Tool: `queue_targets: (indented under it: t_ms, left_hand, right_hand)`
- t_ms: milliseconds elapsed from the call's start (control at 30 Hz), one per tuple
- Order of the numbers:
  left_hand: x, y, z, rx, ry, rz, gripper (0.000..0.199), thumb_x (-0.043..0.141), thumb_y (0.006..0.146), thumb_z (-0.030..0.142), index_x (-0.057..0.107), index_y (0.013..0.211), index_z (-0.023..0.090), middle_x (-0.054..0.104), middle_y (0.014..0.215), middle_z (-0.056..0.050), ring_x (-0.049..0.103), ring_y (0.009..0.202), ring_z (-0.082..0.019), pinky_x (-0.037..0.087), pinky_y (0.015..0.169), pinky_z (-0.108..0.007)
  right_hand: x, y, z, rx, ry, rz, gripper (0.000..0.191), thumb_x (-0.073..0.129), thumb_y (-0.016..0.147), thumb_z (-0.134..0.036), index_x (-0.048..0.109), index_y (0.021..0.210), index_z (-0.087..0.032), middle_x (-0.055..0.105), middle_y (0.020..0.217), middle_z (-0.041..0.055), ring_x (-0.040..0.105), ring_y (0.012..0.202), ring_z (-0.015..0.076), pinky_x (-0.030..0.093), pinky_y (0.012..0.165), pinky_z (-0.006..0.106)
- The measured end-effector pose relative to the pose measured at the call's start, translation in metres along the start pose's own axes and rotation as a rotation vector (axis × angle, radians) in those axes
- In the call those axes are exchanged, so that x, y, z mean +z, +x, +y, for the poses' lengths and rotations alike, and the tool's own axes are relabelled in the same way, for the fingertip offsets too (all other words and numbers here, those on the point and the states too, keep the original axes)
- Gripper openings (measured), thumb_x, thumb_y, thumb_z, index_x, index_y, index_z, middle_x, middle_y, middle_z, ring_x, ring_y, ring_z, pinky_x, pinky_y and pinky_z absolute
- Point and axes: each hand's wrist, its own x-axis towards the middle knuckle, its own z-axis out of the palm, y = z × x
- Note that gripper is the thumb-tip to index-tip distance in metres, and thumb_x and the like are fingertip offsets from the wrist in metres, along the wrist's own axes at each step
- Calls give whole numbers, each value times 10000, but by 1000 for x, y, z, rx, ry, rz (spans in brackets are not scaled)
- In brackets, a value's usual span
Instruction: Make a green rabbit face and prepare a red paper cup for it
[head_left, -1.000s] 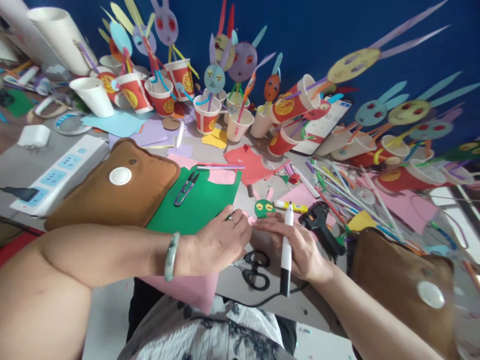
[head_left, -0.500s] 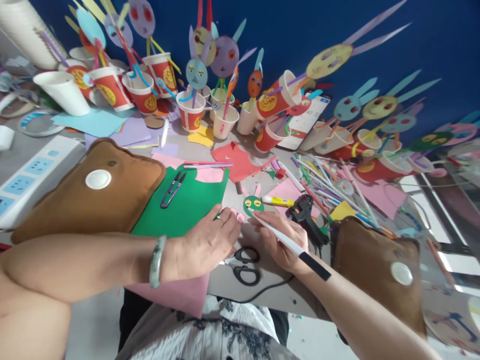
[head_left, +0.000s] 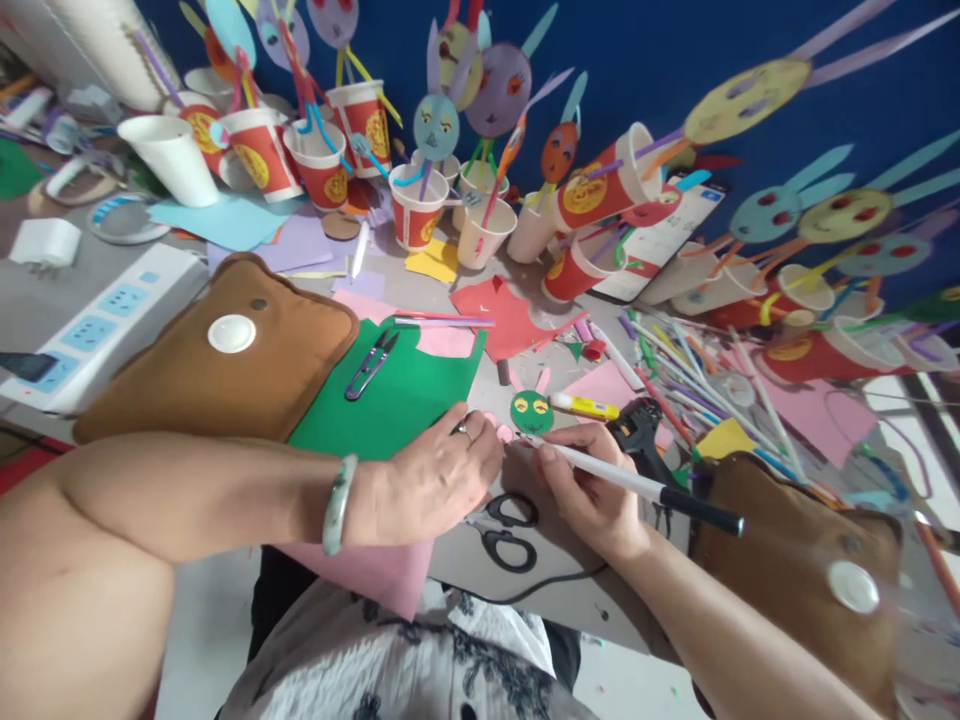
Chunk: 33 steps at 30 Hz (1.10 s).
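Head view shows the right hand (head_left: 596,495) clamped on a white pen (head_left: 622,478), thumb and fingers closed around the barrel close to its writing end, the black end slanting back over the wrist. The pen's tip sits just beside the lower rim of a green paper face (head_left: 532,412); whether it touches anything there, I cannot tell. That face lies flat on the bench (head_left: 551,550), inward from the middle of the front edge, with yellow eyes, a drawn mouth and two pink ears pointing to the back edge.

The left hand (head_left: 431,478) rests palm down, fingers together, its tips beside small pink paper pieces (head_left: 504,433); whether it pinches one is hidden. Its knuckles lie by the near right corner of a green sheet (head_left: 405,395). Scissors (head_left: 517,569) lie between the hands, toward the front edge, blades partly hidden by the left hand.

The pen should feel light, stiff and rather smooth, best held low on the barrel, as it is. The face looks thin and nearly weightless, likely to slide or crease under pressure; its outer rim seems the safest hold, since the narrow ears could bend or tear. The pink pieces probably want fingertips only, at their edges.
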Motion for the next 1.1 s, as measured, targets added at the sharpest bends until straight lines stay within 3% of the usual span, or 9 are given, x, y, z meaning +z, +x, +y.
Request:
queue_targets:
  t_ms: [200, 367, 800, 1100]
  left_hand:
    - [-2, 0, 2, -58, 0, 22, 396, 461, 1020, 296, 599, 1290, 40, 644, 1189, -180, 561, 1128, -280, 392, 1067, -449]
    - [-5, 0, 1, -23, 7, 1, 372, 440, 1013, 239, 616, 1276, 43, 649, 1196, -174, 572, 1138, -287, 399, 1064, -460]
    - [-1, -1, 2, -48, 30, 30, 363, 421, 1007, 187, 605, 1288, 51, 648, 1207, -172, 564, 1173, -276, 385, 1093, -453]
    - [0, -1, 3, -61, 9, 21, 374, 433, 1027, 274, 608, 1278, 59, 634, 1244, -172, 559, 1179, -277, 379, 1102, -458]
  right_hand:
    - [2, 8, -6, -84, -106, -28, 65, 667, 927, -206, 632, 978, -225, 727, 797, 0, 682, 604, 130, 526, 551, 226]
    - [1, 8, -4, -82, -82, -69, 88, 636, 943, -198, 646, 1028, -220, 730, 823, 6, 686, 630, 131, 530, 565, 225]
    - [0, 6, -2, -53, -63, -27, 46, 645, 921, -198, 637, 962, -217, 701, 773, 0, 691, 632, 148, 548, 567, 243]
    - [-1, 10, -8, -190, -203, 41, 47, 639, 929, -233, 614, 964, -215, 738, 766, 14, 712, 608, 156, 548, 529, 232]
